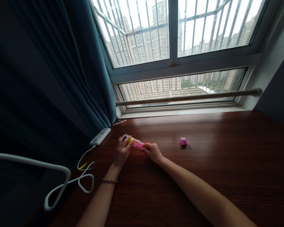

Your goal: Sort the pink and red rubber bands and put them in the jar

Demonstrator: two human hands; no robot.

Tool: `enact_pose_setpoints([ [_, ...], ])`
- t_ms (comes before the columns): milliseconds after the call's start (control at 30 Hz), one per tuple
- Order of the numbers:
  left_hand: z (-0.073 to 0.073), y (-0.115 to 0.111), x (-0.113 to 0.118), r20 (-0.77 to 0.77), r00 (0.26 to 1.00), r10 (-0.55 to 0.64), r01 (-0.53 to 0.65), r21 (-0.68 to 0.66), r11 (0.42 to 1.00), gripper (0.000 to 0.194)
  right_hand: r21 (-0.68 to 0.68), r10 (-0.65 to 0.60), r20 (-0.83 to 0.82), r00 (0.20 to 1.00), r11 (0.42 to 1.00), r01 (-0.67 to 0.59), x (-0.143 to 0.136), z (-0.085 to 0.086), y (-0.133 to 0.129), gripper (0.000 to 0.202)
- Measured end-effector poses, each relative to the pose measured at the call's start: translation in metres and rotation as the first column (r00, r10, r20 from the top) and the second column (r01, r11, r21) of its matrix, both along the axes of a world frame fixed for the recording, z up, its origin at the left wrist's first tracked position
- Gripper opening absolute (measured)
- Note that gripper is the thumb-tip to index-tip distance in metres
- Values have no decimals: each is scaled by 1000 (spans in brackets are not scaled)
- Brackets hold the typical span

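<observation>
A clear tube (137,144) with blue, yellow, pink and red sections or contents lies slantwise between my hands, close to the table surface. My left hand (123,149) is closed around its blue and yellow end. At the pink and red end, my right hand (153,152) has its fingers pinched together; what exactly they grip is hidden. Small red pieces (141,154) show on the table beneath that end and around my right fingertips. Off to the right lies a pink cap-like piece (183,141) with a pink loop strap (189,145).
A white power bank (100,136) lies at the left by the blue curtain (85,78), its white cable (85,181) looping toward the front left. The dark wooden table (215,164) reaches to the window sill. A rail (186,98) crosses the lower window.
</observation>
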State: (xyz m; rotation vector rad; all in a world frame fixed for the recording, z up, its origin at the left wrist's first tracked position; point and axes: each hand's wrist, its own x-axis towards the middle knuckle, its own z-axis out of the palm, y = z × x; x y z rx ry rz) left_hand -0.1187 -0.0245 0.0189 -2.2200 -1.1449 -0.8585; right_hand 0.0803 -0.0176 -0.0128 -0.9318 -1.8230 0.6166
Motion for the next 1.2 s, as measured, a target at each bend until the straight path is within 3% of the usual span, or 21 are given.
enact_pose_setpoints([
  [233,4,-3,-1,78,992,102,-108,68,992,40,-24,-43,-17,999,999,42,1,-3,3,14],
  [433,12,-13,4,45,988,149,-153,120,981,45,-54,-77,-10,997,996,76,1,-2,1,23],
  [667,20,-18,6,-51,992,116,-107,162,981,44,-41,-72,19,997,996,73,3,0,2,21],
  [767,21,-17,9,-56,990,133,-126,114,985,45,-43,-86,22,996,995,87,3,-2,3,11],
  [933,21,-14,10,56,983,174,-179,118,977,41,-64,-127,8,992,990,128,3,-1,1,14],
  [1200,22,-13,9,118,979,167,-181,117,977,37,-9,6,-1,1000,1000,-6,3,7,-3,29],
])
